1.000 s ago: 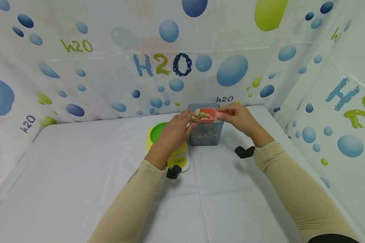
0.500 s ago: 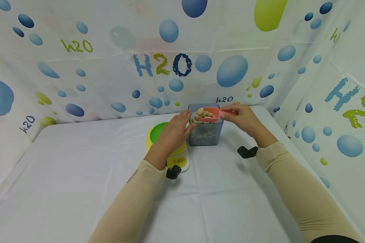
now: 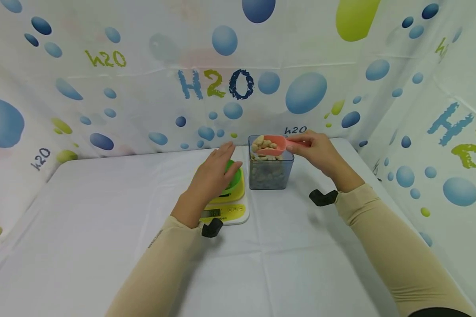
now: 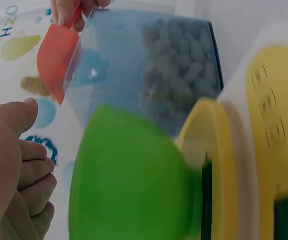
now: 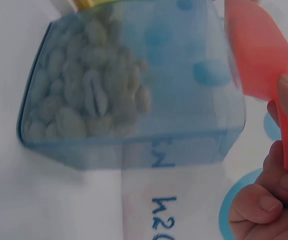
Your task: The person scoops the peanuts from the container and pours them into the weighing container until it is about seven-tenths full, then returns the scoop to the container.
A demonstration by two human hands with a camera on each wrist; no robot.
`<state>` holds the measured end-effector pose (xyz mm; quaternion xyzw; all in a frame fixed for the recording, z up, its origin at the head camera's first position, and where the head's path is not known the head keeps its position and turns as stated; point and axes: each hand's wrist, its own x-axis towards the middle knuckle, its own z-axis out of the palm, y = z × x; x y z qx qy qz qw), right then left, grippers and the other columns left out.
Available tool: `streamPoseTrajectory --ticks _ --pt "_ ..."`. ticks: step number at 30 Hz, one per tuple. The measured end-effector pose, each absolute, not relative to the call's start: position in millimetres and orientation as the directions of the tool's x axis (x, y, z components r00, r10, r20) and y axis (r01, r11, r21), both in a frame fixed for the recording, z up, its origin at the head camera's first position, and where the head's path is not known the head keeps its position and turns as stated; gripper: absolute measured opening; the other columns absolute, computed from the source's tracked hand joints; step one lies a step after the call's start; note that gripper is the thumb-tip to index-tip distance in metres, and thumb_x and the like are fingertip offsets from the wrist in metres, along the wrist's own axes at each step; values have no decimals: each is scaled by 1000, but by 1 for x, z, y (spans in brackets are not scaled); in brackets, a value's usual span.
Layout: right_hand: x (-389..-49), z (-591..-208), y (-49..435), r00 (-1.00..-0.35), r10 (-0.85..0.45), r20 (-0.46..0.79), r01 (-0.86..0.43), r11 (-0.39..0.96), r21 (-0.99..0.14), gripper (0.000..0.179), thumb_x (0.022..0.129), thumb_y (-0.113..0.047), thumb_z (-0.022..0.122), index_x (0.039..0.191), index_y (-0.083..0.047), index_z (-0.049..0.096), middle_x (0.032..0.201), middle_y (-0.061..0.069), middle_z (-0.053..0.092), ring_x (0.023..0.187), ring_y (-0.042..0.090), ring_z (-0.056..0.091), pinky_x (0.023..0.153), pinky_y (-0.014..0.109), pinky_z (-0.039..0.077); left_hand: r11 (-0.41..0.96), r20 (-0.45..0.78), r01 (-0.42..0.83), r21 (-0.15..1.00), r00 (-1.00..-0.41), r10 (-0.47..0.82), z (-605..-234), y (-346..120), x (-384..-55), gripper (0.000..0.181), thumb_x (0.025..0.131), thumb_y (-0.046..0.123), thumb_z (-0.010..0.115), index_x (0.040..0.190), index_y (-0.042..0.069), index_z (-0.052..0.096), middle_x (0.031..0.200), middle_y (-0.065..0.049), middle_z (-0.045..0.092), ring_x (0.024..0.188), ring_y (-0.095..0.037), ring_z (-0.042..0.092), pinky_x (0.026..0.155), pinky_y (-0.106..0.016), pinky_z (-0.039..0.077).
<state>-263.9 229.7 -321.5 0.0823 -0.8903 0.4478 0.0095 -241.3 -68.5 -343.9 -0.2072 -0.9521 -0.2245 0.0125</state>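
Note:
My right hand (image 3: pixel 317 154) grips the handle of a coral-pink scoop (image 3: pixel 277 145), which carries several peanuts in their shells (image 3: pixel 263 143). The scoop is over the open top of a clear bluish plastic container (image 3: pixel 267 176); more peanuts (image 5: pixel 74 95) fill its lower part. My left hand (image 3: pixel 208 176) is held with fingers extended above a green bowl (image 4: pixel 129 175), holding nothing. That bowl sits on a yellow and white kitchen scale (image 3: pixel 226 213), left of the container. From the head view my left hand hides part of the bowl, and its inside is mostly out of sight.
A white cloth (image 3: pixel 103 229) covers the table. Behind and to the right hangs a white curtain (image 3: pixel 150 88) with blue and green spots and H2O lettering. The scale and container stand close together near the back edge.
My left hand has left the container's rim and moved left over the bowl, uncovering the scale's display. The scoop with peanuts has risen slightly above the container.

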Motion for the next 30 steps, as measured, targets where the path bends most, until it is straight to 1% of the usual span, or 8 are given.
streamPoseTrajectory --ticks 5,9,14,17,23,30 --pt "-258 -315 214 -984 -152 92 -164 570 -805 49 90 -42 70 129 -14 67 114 9 58 104 23 48 82 35 48 808 132 375 455 -925 355 -348 -98 -232 69 102 49 46 159 18 20 166 2 16 153 -24 15 123 -47 19" --pt "-253 -313 202 -980 -177 95 -179 559 -810 47 90 -40 71 129 -13 67 119 7 59 106 22 49 82 35 49 796 147 360 486 -932 332 -353 -119 -225 73 100 49 50 158 17 21 165 -1 17 152 -27 16 123 -48 19" --pt "-248 -312 187 -976 -194 95 -191 573 -797 44 90 -39 72 126 -14 69 118 7 60 104 24 50 83 41 52 796 105 303 523 -950 293 -360 -138 -218 78 97 54 54 159 19 21 165 -2 17 152 -32 17 121 -54 21" --pt "-244 -312 178 -976 -196 90 -190 583 -790 42 89 -39 72 124 -14 70 115 6 60 102 24 50 81 42 53 804 65 279 526 -955 288 -364 -144 -217 83 94 57 56 159 20 19 166 -3 16 151 -34 17 120 -57 21" --pt "-235 -312 167 -975 -201 99 -204 614 -763 39 90 -34 72 123 -13 71 106 8 58 97 24 49 71 33 50 821 9 258 509 -955 295 -369 -149 -218 91 90 64 57 159 19 18 166 -2 15 151 -33 17 119 -58 22" --pt "-226 -311 153 -968 -226 110 -237 677 -697 39 91 -31 72 125 -12 70 103 10 56 94 25 50 72 34 49 822 -7 260 507 -952 305 -376 -152 -219 94 88 65 59 158 15 21 165 -3 17 151 -33 19 119 -57 24"
